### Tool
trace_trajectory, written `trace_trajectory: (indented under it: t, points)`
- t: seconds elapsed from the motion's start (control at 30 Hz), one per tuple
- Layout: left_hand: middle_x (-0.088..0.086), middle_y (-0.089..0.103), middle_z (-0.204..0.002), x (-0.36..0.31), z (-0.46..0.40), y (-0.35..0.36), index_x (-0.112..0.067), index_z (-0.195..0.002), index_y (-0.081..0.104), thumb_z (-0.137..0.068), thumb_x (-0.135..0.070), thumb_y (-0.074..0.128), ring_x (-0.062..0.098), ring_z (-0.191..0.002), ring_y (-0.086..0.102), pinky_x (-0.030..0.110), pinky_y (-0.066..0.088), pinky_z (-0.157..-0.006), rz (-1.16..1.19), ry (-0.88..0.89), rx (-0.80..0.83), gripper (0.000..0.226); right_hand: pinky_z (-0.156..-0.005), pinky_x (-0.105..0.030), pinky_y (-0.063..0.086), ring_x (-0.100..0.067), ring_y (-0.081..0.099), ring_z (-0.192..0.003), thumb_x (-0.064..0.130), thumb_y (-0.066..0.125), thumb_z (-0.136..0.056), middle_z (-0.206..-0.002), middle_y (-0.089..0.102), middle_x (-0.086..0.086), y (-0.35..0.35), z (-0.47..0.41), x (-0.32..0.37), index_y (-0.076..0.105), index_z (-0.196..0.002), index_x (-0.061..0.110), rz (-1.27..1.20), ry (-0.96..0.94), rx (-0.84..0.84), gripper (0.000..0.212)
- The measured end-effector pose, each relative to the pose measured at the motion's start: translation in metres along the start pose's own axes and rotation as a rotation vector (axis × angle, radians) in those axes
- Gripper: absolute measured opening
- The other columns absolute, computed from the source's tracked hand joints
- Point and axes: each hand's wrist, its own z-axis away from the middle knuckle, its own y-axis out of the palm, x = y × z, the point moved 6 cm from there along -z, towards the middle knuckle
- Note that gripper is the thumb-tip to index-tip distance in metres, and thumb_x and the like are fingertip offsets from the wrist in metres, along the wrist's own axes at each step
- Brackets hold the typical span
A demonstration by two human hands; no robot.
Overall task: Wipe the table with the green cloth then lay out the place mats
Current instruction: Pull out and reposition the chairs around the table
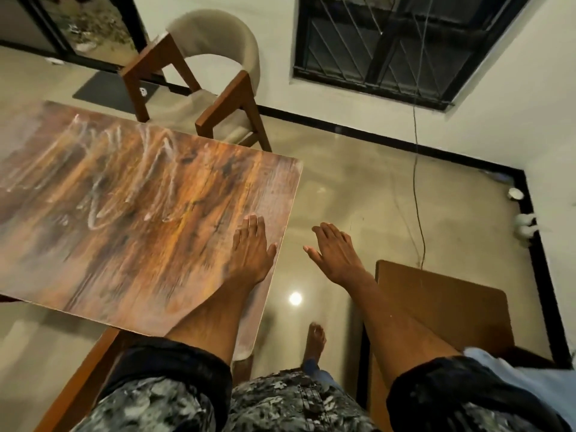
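A wooden table (pixel 124 213) with a streaked, smeared brown top fills the left half of the head view. My left hand (pixel 252 247) hovers flat and open over the table's right edge, holding nothing. Just off that edge, my right hand (pixel 336 254) is spread open above the floor, also with nothing in it. No green cloth and no place mats are in view.
A cushioned wooden chair (pixel 205 82) stands at the table's far side. A second brown chair or stool (pixel 442 307) sits to my right. A thin cable (pixel 416 182) hangs by the barred window (pixel 405 48). Small white objects (pixel 523 226) lie by the right wall. My bare foot (pixel 314 341) rests on the glossy floor.
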Motion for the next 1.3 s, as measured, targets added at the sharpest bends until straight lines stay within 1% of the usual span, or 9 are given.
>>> trace_trajectory:
  t: [0.1,0.27,0.57,0.83,0.97,1.03,1.1,1.2,1.3]
  points:
    - [0.013,-0.005,-0.179,-0.027,-0.016,-0.004,-0.008,-0.17,-0.002,-0.113,-0.045,0.035,0.028,-0.166,-0.006,0.045,0.0,-0.133,0.017,-0.029,-0.019,0.078,-0.121,-0.045,0.029,-0.028,0.031,-0.155,0.053,0.039,-0.111,-0.159,0.043,-0.01,-0.007,-0.02,-0.036,0.042,-0.154,0.012,-0.011,-0.016,0.014,0.059]
    - [0.013,-0.003,-0.179,-0.057,-0.038,-0.006,-0.008,-0.171,0.001,-0.113,-0.047,0.032,0.027,-0.167,-0.005,0.044,0.0,-0.133,0.018,-0.097,-0.047,0.076,-0.119,-0.045,0.03,-0.028,0.033,-0.154,0.052,0.042,-0.11,-0.157,0.046,-0.01,-0.016,-0.042,-0.079,0.044,-0.153,0.011,-0.011,-0.069,0.048,0.059]
    - [0.013,-0.01,-0.179,-0.082,-0.084,-0.017,-0.009,-0.17,-0.003,-0.113,-0.049,0.029,0.027,-0.166,-0.009,0.043,-0.004,-0.133,-0.028,-0.148,-0.048,0.077,-0.121,-0.045,0.027,-0.03,0.026,-0.159,0.049,0.044,-0.111,-0.165,0.038,-0.015,-0.038,-0.101,-0.104,0.044,-0.154,0.01,-0.043,-0.134,0.048,0.058]
    - [0.01,-0.017,-0.178,-0.116,-0.195,-0.021,-0.012,-0.17,-0.01,-0.114,-0.049,0.025,0.025,-0.165,-0.015,0.042,-0.009,-0.132,0.02,-0.113,0.009,0.075,-0.125,-0.046,0.023,-0.028,0.02,-0.162,0.051,0.04,-0.111,-0.169,0.032,-0.014,-0.064,-0.177,-0.168,0.039,-0.158,0.012,-0.035,-0.071,0.066,0.061]
    - [0.01,-0.024,-0.176,-0.142,-0.255,-0.037,-0.012,-0.169,-0.015,-0.114,-0.05,0.023,0.024,-0.164,-0.02,0.039,-0.013,-0.13,0.101,-0.068,-0.017,0.076,-0.124,-0.047,0.026,-0.028,0.025,-0.16,0.052,0.04,-0.111,-0.166,0.038,-0.013,-0.097,-0.218,-0.212,0.041,-0.156,0.012,-0.018,-0.027,0.035,0.061]
    - [0.01,-0.023,-0.176,-0.155,-0.285,-0.047,-0.011,-0.169,-0.014,-0.114,-0.049,0.024,0.025,-0.164,-0.019,0.038,-0.014,-0.128,0.073,-0.024,-0.045,0.076,-0.123,-0.047,0.029,-0.03,0.029,-0.158,0.053,0.041,-0.11,-0.164,0.041,-0.014,-0.111,-0.241,-0.229,0.043,-0.155,0.012,-0.003,0.003,0.002,0.061]
    - [0.011,-0.02,-0.177,-0.165,-0.309,-0.055,-0.01,-0.169,-0.011,-0.114,-0.049,0.025,0.026,-0.165,-0.017,0.037,-0.014,-0.126,0.097,-0.011,-0.044,0.076,-0.123,-0.048,0.029,-0.031,0.03,-0.158,0.052,0.042,-0.11,-0.164,0.041,-0.015,-0.118,-0.259,-0.239,0.044,-0.154,0.012,0.0,0.011,0.022,0.06]
    - [0.012,-0.017,-0.177,-0.175,-0.335,-0.062,-0.009,-0.17,-0.009,-0.114,-0.048,0.025,0.025,-0.165,-0.015,0.037,-0.013,-0.126,0.047,-0.004,-0.068,0.076,-0.124,-0.046,0.025,-0.03,0.025,-0.16,0.052,0.041,-0.111,-0.166,0.037,-0.014,-0.123,-0.284,-0.242,0.042,-0.156,0.011,0.019,0.006,0.039,0.061]
    - [0.012,-0.015,-0.178,-0.169,-0.362,-0.064,-0.01,-0.17,-0.008,-0.114,-0.049,0.025,0.025,-0.165,-0.014,0.038,-0.011,-0.128,0.066,-0.043,-0.061,0.076,-0.125,-0.044,0.023,-0.028,0.021,-0.162,0.051,0.04,-0.111,-0.168,0.034,-0.014,-0.125,-0.315,-0.242,0.04,-0.157,0.011,0.005,-0.026,0.069,0.061]
